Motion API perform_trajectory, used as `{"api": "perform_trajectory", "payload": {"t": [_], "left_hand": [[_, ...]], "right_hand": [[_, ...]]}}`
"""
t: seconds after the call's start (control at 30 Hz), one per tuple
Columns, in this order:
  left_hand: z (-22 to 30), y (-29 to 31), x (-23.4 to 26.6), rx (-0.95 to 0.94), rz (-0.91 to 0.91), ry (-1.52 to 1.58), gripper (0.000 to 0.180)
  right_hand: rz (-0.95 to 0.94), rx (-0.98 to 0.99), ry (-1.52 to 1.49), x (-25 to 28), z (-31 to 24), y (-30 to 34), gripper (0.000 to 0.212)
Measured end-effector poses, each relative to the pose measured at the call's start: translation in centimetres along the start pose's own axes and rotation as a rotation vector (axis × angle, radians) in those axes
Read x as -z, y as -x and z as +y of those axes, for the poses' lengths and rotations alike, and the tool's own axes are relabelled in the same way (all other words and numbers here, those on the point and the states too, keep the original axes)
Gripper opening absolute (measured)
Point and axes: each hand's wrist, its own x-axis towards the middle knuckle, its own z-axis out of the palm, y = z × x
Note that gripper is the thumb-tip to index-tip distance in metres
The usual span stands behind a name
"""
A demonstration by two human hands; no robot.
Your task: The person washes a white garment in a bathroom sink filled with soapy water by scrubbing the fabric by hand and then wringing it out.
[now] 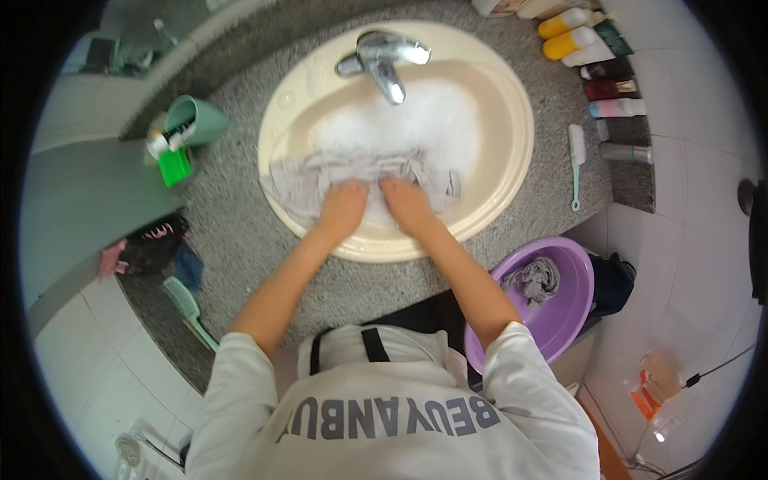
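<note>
Here we are, suds stage by the look of it: left hand [344, 210] and right hand [406, 206], side by side, are clamped on the crumpled pale-grey cloth [298, 182] at the near side of the oval cream basin [522, 132], against white foam [432, 112]. Fingertips are hidden, so grip tightness is unclear; working it further calls for a firm two-handed hold.

My feed shows a green cup [210, 122] and comb [185, 302] on the surface's [240, 216] left, a brush [576, 156] and yellow bottles [563, 46] right.
</note>
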Motion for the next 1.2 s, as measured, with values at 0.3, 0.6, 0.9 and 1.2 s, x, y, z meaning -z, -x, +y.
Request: {"api": "perform_trajectory", "payload": {"t": [0.3,0.6,0.9,1.2], "left_hand": [[-0.8,-2.1,-0.9,0.311,0.014,0.282,0.032],[-0.7,-2.6,-0.3,0.192,0.159,-0.03,0.021],[-1.1,-3.2,-0.6,0.148,0.147,0.147,0.02],[-1.1,-3.8,0.2,0.063,0.204,0.398,0.023]], "right_hand": [[0.053,-0.277,-0.268,0.6,0.7,-1.0,0.027],[0.18,-0.293,-0.185,0.7,2.5,-1.8,0.008],[0.088,-0.081,-0.286,-0.4,1.6,-1.9,0.023],[0.113,-0.184,-0.512,1.8,1.8,-2.6,0.014]]}}
